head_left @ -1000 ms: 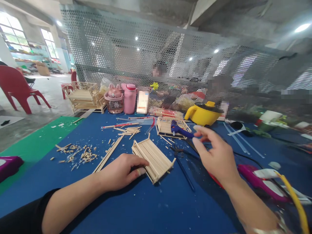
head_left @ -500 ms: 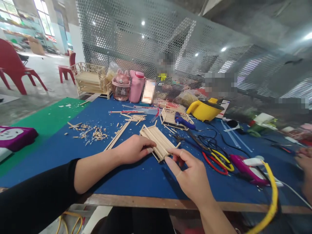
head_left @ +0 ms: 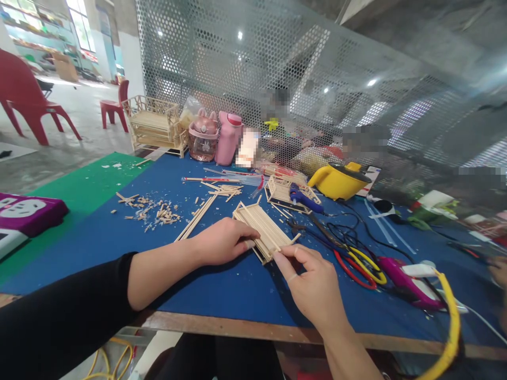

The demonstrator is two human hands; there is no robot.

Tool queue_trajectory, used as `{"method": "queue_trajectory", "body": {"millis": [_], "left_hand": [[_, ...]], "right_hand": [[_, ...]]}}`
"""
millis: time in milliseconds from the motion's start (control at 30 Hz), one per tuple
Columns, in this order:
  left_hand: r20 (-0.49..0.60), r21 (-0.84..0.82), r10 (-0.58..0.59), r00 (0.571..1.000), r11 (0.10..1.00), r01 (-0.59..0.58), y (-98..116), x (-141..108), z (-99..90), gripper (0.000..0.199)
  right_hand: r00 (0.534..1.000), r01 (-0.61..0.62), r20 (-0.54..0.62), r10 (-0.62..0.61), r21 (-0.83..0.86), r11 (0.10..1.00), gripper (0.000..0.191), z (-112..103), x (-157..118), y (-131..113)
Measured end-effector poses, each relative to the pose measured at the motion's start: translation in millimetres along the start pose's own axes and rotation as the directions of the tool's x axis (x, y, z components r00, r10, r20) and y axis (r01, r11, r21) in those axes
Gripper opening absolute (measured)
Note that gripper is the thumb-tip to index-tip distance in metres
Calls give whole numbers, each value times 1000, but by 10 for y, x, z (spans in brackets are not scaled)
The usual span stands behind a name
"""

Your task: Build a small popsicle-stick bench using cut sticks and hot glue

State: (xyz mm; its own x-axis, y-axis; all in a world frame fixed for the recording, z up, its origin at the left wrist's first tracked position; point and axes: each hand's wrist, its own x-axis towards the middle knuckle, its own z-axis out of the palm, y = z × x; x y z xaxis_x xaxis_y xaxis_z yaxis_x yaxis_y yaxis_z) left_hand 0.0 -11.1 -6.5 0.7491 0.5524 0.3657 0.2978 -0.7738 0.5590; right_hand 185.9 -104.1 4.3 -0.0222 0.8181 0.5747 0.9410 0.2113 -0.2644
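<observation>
A small frame of thin wooden sticks (head_left: 263, 224) lies tilted on the blue table mat, with stick ends poking out at its top and right side. My left hand (head_left: 227, 240) has its fingers closed on the frame's left edge. At the lower right corner, my right hand (head_left: 311, 274) pinches the same frame between thumb and forefinger. Long loose sticks (head_left: 197, 217) lie left of the frame, and a pile of short stick pieces (head_left: 166, 212) is farther left. Behind the frame, a blue glue gun (head_left: 304, 199) rests against a second stick frame (head_left: 279, 190).
Pliers with red and yellow handles (head_left: 366, 266) and a purple power strip (head_left: 412, 285) are at the right. A yellow pot (head_left: 338, 182), a pink bottle (head_left: 228, 138) and a stick-built rack (head_left: 156, 124) stand at the back. Another person's hand (head_left: 498, 269) shows at the right edge.
The view has shifted slightly, so everything appears a little farther right. My right thumb and forefinger have drawn closer together at the frame's corner.
</observation>
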Motion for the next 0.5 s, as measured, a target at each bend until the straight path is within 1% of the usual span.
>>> {"method": "queue_trajectory", "body": {"millis": [100,200,233,300,367,400,433,500], "left_hand": [[-3,-1,3,1000,1000,-3,6,3,0,30],[4,4,-8,1000,1000,8,20,4,-3,31],[8,6,-14,1000,1000,14,26,4,-4,30],[13,11,-26,1000,1000,26,33,3,-7,30],[1,8,-39,999,999,39,29,1,-10,30],[-11,2,-46,999,999,46,21,1,-12,30],[-24,-8,-53,998,999,53,10,2,-14,30],[-45,-33,-64,997,997,63,-21,9,-18,30]], "right_hand": [[1000,8,-1,-8,-9,1000,19,3,-1,-19],[1000,-6,15,6,40,999,17,-46,-32,-26],[999,-36,8,35,71,997,16,-74,-50,-11],[989,-126,-62,137,154,980,21,-130,-90,62],[958,-213,-142,249,228,950,29,-165,-118,178],[947,-248,-144,289,246,937,33,-170,-124,239],[943,-279,-108,313,248,927,37,-167,-124,294],[945,-327,52,323,222,919,47,-143,-114,360]]}}
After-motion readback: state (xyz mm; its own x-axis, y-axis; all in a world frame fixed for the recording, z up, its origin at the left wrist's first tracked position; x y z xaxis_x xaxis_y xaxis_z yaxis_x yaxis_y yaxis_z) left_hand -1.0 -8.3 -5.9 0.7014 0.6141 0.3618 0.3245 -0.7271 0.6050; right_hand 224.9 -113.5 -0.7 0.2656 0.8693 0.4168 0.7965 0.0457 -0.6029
